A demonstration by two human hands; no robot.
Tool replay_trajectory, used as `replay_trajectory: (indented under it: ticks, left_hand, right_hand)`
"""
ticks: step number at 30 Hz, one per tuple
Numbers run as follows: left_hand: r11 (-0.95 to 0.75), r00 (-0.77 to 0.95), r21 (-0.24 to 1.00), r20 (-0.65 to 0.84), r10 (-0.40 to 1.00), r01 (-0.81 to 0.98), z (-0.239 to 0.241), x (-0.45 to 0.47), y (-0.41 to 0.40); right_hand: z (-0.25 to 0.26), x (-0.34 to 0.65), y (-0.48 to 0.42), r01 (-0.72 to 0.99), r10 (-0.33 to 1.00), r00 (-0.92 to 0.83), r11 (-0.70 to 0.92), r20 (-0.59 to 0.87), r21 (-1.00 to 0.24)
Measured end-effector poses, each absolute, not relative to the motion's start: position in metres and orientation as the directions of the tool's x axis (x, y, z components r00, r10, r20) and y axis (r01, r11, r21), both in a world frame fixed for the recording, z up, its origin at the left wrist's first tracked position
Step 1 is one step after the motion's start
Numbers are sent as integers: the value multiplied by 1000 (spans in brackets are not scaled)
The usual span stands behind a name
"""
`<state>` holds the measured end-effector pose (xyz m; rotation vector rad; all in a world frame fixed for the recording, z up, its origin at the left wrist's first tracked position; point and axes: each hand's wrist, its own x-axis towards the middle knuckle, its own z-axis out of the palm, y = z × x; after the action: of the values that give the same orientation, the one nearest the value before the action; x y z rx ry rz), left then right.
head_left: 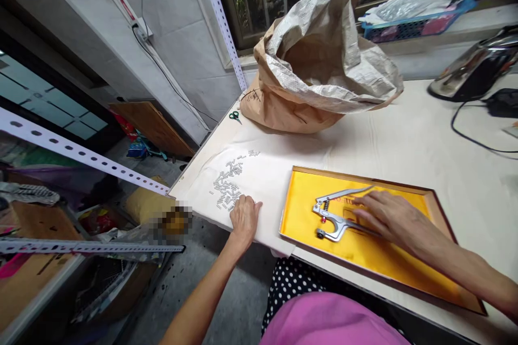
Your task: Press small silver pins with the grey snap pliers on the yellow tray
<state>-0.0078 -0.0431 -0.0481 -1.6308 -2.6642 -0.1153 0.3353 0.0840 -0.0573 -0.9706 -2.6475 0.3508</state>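
My left hand (245, 219) rests at the table's front edge with its fingers curled down and the thumb out to the side. It borders a scattered pile of small silvery strips (226, 183); what lies under its fingertips is hidden. My right hand (390, 221) is over the handles of silver snap-fastener pliers (334, 226), fingers stretched out and apart, not wrapped round them. These pliers lie with their jaws to the left in a shallow box (388, 275) with a yellow lining. A spring and a small red part show near the jaws.
A large brown sack (291, 113) with its mouth folded open stands at the back. Green-handled scissors (235, 117) lie left of it. An electric kettle (473, 70) and a black cord are at the back right. A blue basket (421, 27) sits on the windowsill.
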Motion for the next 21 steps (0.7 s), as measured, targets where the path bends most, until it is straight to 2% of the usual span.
replay_trajectory:
  ticks: [3,5,7,10,12,14,17,21]
  left_hand:
    - [447,-449,62,23,893,893,-52,-9,-40]
    - [406,-410,89,35,911,910,-49,-11,-38]
    - [344,-362,176,82,929,922,-43,-10,-35]
    - [284,-352,465,63,934,838,-29,1,-26]
    - [285,-329,700,-75,941,655,-18,16,-21]
    - [323,-256,850,-231,939,417,-11,35,-18]
    - [406,-159,893,-379,911,194,-7,63,-14]
    - [467,-106,871,-456,884,154,-13,85,-8]
  right_hand:
    - [-70,346,60,581,671,-730,707,125,-402]
    - [-74,346,50,587,671,-734,706,107,-396]
    - [-73,345,46,584,661,-742,719,112,-376]
    - [-67,342,47,599,660,-746,724,92,-342]
    - [-62,341,50,601,657,-750,725,77,-338]
    - [-57,341,54,594,655,-753,720,65,-360]
    - [-49,342,61,607,658,-752,708,26,-360]
    - [-45,344,64,582,616,-788,744,0,-328]
